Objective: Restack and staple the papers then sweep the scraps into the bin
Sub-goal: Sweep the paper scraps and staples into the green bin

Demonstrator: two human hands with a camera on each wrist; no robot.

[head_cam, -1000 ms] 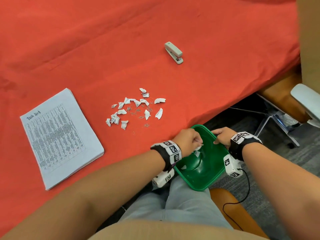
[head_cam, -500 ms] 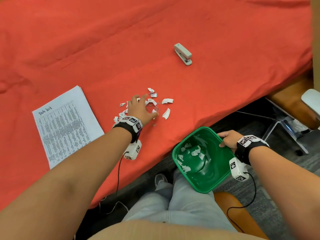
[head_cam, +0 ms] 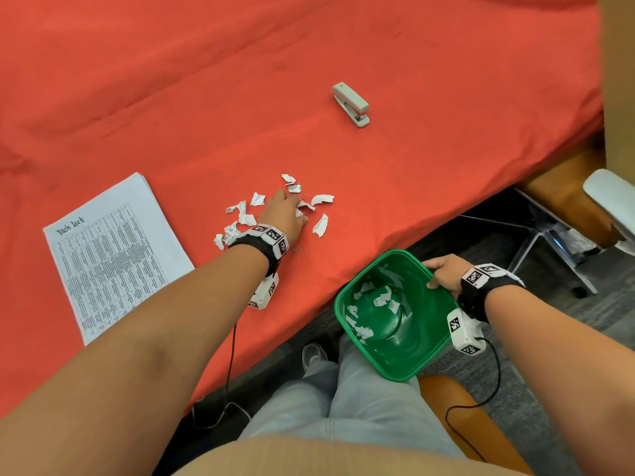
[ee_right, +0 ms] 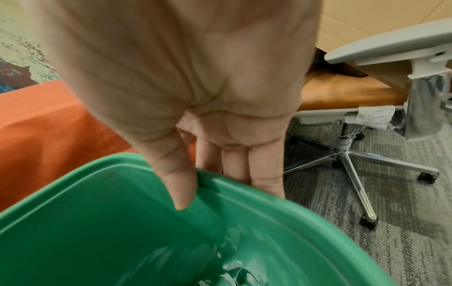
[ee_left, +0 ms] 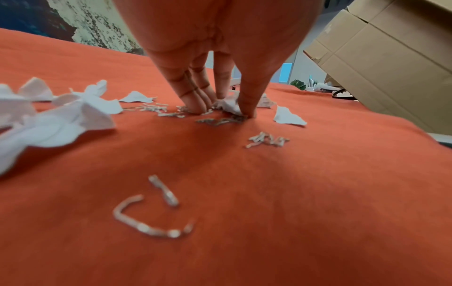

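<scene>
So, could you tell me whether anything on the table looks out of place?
Yes: torn paper scraps and loose bent staples litter the red cloth around the left hand, whose fingers pinch one scrap. The paper stack and stapler lie tidy.

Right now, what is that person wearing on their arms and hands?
Both arms are bare, with no sleeves or gloves. Each wrist has a black strap carrying white blocks printed with black square patterns. A small white camera box hangs under each wrist, trailing a thin black cable.
</scene>
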